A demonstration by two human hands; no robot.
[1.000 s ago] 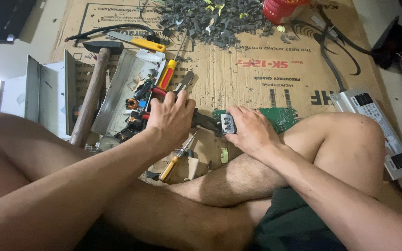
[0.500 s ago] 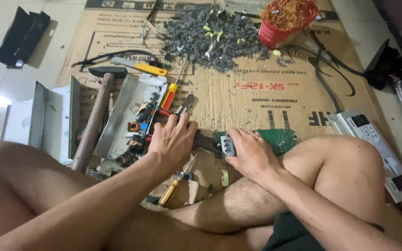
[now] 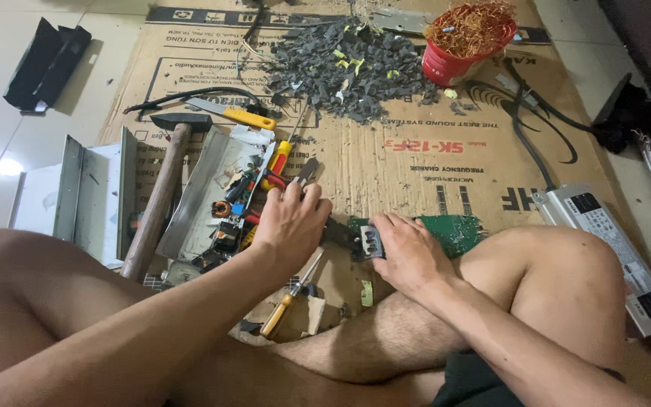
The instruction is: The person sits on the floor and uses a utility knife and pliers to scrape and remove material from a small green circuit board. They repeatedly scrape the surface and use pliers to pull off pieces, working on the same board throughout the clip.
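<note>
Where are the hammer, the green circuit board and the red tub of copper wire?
hammer (image 3: 161,197): head view, middle of its wooden handle.
green circuit board (image 3: 457,228): head view, bare green face right of the hand.
red tub (image 3: 450,69): head view, its red side wall.

Green printed circuit board (image 3: 453,230), centre of frame. Red plastic bucket (image 3: 450,68) of coppery-orange wire, top. Dark grey heap of scrap chips (image 3: 348,68) flecked yellow-green. Yellow-handled screwdriver (image 3: 284,309), lower centre. Brown corrugated cardboard sheet (image 3: 416,173), black and red print.
</note>
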